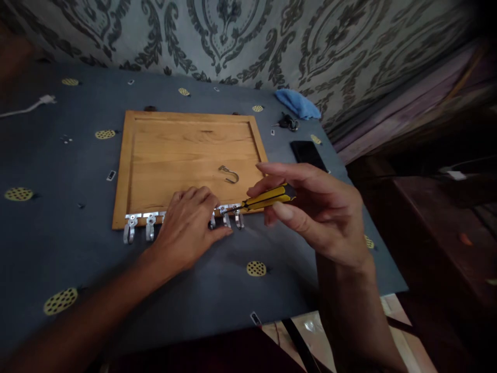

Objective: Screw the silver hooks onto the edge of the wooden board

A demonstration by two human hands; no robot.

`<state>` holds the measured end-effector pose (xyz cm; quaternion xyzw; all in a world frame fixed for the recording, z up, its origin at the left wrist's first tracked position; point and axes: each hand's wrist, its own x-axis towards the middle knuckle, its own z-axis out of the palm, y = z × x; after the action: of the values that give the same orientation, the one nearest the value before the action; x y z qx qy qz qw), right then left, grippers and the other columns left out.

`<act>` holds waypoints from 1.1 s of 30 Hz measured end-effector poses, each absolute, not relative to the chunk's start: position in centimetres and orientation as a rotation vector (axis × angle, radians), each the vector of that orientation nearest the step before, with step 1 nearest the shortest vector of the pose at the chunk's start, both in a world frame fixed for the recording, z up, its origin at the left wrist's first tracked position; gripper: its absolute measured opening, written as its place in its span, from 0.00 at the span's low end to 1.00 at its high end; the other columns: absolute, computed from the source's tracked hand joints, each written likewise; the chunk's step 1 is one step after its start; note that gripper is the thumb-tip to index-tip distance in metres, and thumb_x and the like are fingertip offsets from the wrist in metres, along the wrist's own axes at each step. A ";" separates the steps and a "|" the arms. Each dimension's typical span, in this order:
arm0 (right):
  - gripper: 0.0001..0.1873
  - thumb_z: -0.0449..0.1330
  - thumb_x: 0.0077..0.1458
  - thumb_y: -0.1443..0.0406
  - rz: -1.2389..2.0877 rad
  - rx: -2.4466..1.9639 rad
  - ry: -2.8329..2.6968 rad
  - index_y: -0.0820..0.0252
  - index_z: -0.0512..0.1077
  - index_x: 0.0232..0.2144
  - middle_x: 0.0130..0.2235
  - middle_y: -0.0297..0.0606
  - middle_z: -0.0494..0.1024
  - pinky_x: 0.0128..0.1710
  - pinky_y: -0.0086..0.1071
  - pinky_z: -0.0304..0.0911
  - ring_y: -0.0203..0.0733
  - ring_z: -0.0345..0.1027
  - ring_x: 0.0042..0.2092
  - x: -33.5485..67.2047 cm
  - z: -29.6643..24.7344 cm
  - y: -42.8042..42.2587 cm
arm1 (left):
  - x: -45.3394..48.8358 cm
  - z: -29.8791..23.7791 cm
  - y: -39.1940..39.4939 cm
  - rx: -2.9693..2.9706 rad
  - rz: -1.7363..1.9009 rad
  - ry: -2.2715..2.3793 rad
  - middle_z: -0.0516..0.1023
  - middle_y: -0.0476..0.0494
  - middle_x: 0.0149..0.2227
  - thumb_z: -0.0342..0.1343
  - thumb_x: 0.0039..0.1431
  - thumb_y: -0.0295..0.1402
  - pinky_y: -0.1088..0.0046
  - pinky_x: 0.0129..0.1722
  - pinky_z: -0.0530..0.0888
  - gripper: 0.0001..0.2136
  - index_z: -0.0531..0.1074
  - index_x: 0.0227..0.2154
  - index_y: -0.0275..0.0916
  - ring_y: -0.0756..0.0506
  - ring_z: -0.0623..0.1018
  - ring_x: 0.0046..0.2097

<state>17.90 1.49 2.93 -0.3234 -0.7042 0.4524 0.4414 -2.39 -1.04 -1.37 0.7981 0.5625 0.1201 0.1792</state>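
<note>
A wooden panel with a raised frame lies flat on the table. Along its near edge runs a metal hook rail with several silver hooks that stick out past the wood. My left hand is closed over the middle of this rail, its thumb beside a hook; its fingertips are partly hidden. In my right hand, a small yellow and black screwdriver is pinched between thumb and fingers. The thin shaft points left, its tip at a hook near the rail's right end. One loose metal hook rests on the panel.
The grey table cover has a pineapple print. Beyond the panel's right side lie a black phone, keys and a blue cloth. Tiny loose pieces and a white cable are at left. A patterned wall borders the back.
</note>
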 end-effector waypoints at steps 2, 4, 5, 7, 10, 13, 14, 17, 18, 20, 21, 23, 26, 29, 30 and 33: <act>0.16 0.68 0.60 0.63 1.095 -0.825 -1.769 0.52 0.80 0.51 0.42 0.38 0.84 0.24 0.27 0.74 0.39 0.78 0.37 18.1 3.0 1.4 | -2.4 -1.4 -1.0 2.272 0.352 1.598 0.78 0.42 0.43 0.69 0.56 0.43 0.59 0.45 0.70 0.16 0.74 0.39 0.38 0.37 0.76 0.46; 0.12 0.70 0.58 0.63 1.036 -0.834 -1.762 0.52 0.82 0.45 0.41 0.38 0.84 0.22 0.26 0.72 0.38 0.77 0.36 18.1 2.9 1.4 | -2.5 -1.4 -1.1 2.284 0.370 1.601 0.78 0.43 0.42 0.69 0.56 0.43 0.61 0.45 0.70 0.16 0.73 0.38 0.38 0.38 0.76 0.45; 0.10 0.71 0.56 0.64 1.008 -0.840 -1.752 0.53 0.83 0.42 0.41 0.38 0.84 0.22 0.25 0.71 0.39 0.78 0.37 18.0 2.9 1.4 | -2.5 -1.4 -1.1 2.287 0.378 1.603 0.78 0.43 0.42 0.69 0.56 0.43 0.61 0.44 0.70 0.16 0.73 0.38 0.39 0.39 0.76 0.45; 0.08 0.73 0.53 0.64 0.978 -0.870 -1.732 0.55 0.83 0.37 0.39 0.38 0.84 0.21 0.25 0.69 0.40 0.78 0.38 17.8 2.8 1.4 | -2.5 -1.4 -1.1 2.287 0.383 1.605 0.78 0.43 0.41 0.69 0.56 0.43 0.61 0.44 0.69 0.15 0.73 0.38 0.39 0.39 0.75 0.44; 0.09 0.73 0.53 0.63 1.033 -0.897 -1.735 0.56 0.82 0.38 0.36 0.36 0.84 0.22 0.24 0.70 0.38 0.77 0.35 17.8 3.1 1.3 | -2.5 -1.5 -1.1 2.282 0.376 1.603 0.78 0.43 0.42 0.69 0.57 0.43 0.60 0.45 0.69 0.16 0.74 0.40 0.38 0.38 0.75 0.45; 0.16 0.71 0.56 0.63 1.117 -0.851 -1.779 0.55 0.80 0.48 0.40 0.37 0.84 0.27 0.25 0.74 0.37 0.78 0.37 18.1 3.5 1.1 | -2.5 -1.6 -1.1 2.276 0.368 1.591 0.78 0.41 0.43 0.68 0.58 0.43 0.58 0.47 0.69 0.16 0.74 0.41 0.37 0.36 0.75 0.47; 0.18 0.69 0.58 0.63 1.126 -0.838 -1.796 0.53 0.79 0.51 0.42 0.37 0.84 0.28 0.26 0.75 0.36 0.77 0.36 18.2 3.6 1.1 | -2.5 -1.6 -1.1 2.273 0.364 1.590 0.78 0.41 0.43 0.68 0.58 0.44 0.58 0.48 0.69 0.17 0.74 0.41 0.37 0.36 0.75 0.48; 0.15 0.67 0.60 0.66 1.077 -0.826 -1.804 0.51 0.81 0.50 0.43 0.37 0.84 0.26 0.26 0.74 0.33 0.75 0.32 18.2 3.5 1.1 | -2.5 -1.5 -1.1 2.267 0.355 1.589 0.78 0.41 0.44 0.68 0.58 0.44 0.58 0.48 0.69 0.17 0.75 0.42 0.37 0.36 0.75 0.48; 0.14 0.69 0.58 0.67 1.042 -0.826 -1.789 0.51 0.82 0.47 0.42 0.37 0.84 0.25 0.26 0.73 0.34 0.75 0.32 18.1 3.4 1.2 | -2.5 -1.5 -1.1 2.266 0.356 1.585 0.78 0.41 0.44 0.68 0.58 0.44 0.58 0.48 0.69 0.17 0.75 0.42 0.37 0.36 0.75 0.48; 0.11 0.72 0.54 0.67 0.977 -0.828 -1.738 0.53 0.83 0.41 0.39 0.37 0.84 0.25 0.25 0.73 0.37 0.78 0.36 17.6 3.0 1.4 | -2.5 -1.4 -1.1 2.265 0.372 1.574 0.78 0.41 0.44 0.68 0.58 0.43 0.57 0.49 0.70 0.17 0.75 0.42 0.37 0.36 0.75 0.48; 0.09 0.74 0.52 0.67 0.961 -0.828 -1.715 0.54 0.83 0.38 0.38 0.37 0.84 0.27 0.26 0.73 0.39 0.79 0.38 17.4 2.9 1.6 | -2.6 -1.4 -1.1 2.266 0.383 1.571 0.78 0.41 0.44 0.68 0.58 0.43 0.57 0.49 0.70 0.17 0.75 0.42 0.37 0.36 0.75 0.48; 0.08 0.75 0.50 0.66 0.990 -0.831 -1.692 0.55 0.82 0.35 0.36 0.36 0.85 0.30 0.27 0.75 0.39 0.79 0.38 17.1 2.7 1.8 | -2.6 -1.5 -1.1 2.268 0.398 1.566 0.78 0.41 0.44 0.68 0.58 0.43 0.57 0.49 0.70 0.17 0.75 0.42 0.37 0.36 0.75 0.49; 0.12 0.74 0.52 0.64 1.125 -0.778 -1.724 0.56 0.82 0.40 0.36 0.36 0.84 0.27 0.24 0.72 0.37 0.79 0.35 17.2 2.9 2.1 | -2.6 -1.5 -1.1 2.265 0.392 1.562 0.78 0.41 0.45 0.68 0.58 0.43 0.55 0.49 0.70 0.16 0.75 0.42 0.36 0.34 0.75 0.50; 0.17 0.70 0.58 0.63 1.238 -0.721 -1.775 0.55 0.80 0.50 0.41 0.38 0.84 0.25 0.23 0.72 0.36 0.78 0.36 17.7 3.0 2.3 | -2.5 -1.5 -1.1 2.259 0.358 1.578 0.78 0.40 0.45 0.67 0.59 0.43 0.54 0.49 0.71 0.16 0.75 0.41 0.36 0.33 0.76 0.51; 0.17 0.69 0.59 0.63 1.247 -0.713 -1.778 0.54 0.80 0.51 0.42 0.38 0.84 0.25 0.23 0.71 0.35 0.77 0.36 17.8 3.0 2.3 | -2.4 -1.4 -1.0 2.260 0.349 1.582 0.78 0.40 0.44 0.67 0.59 0.43 0.54 0.49 0.71 0.16 0.75 0.41 0.36 0.33 0.76 0.51; 0.11 0.71 0.57 0.62 1.154 -0.723 -1.743 0.54 0.83 0.44 0.40 0.39 0.84 0.22 0.23 0.69 0.36 0.76 0.35 17.6 2.7 2.4 | -2.4 -1.4 -1.0 2.262 0.344 1.577 0.78 0.41 0.44 0.67 0.59 0.43 0.54 0.50 0.70 0.16 0.75 0.40 0.36 0.33 0.76 0.50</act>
<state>17.62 2.41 2.69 -0.2922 -0.7043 0.4662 0.4485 -2.42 -1.00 -1.44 0.8007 0.5582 0.1218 0.1802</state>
